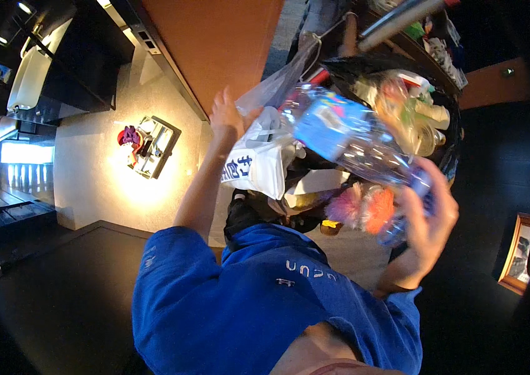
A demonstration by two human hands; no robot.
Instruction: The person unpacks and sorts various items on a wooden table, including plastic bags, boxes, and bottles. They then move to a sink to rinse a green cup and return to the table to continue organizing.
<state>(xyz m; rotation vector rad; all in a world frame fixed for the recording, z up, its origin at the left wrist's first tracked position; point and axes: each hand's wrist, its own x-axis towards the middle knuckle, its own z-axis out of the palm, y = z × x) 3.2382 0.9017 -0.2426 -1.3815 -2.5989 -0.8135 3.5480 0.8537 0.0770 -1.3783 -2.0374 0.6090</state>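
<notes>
My right hand [429, 220] grips a large clear plastic bottle [372, 157] near its blue cap. The bottle has a blue label and lies aslant in front of a black rubbish bag [452, 122] full of mixed waste. My left hand [227, 115] is raised beside a clear plastic bag [272, 86]; whether its fingers pinch the film cannot be seen. Below that bag is a white plastic bag [265, 171] with dark printed characters. A pink-purple fluffy duster head [345, 206] and an orange one [378, 210] hang close to my right hand.
A metal tube [400, 23] crosses the top right, by a shelf [426, 49] with cluttered items. Left are an orange-brown panel [213, 42] and, on the lit floor, a tray-like object [157, 147] with red and purple things. A framed picture [520, 253] is far right.
</notes>
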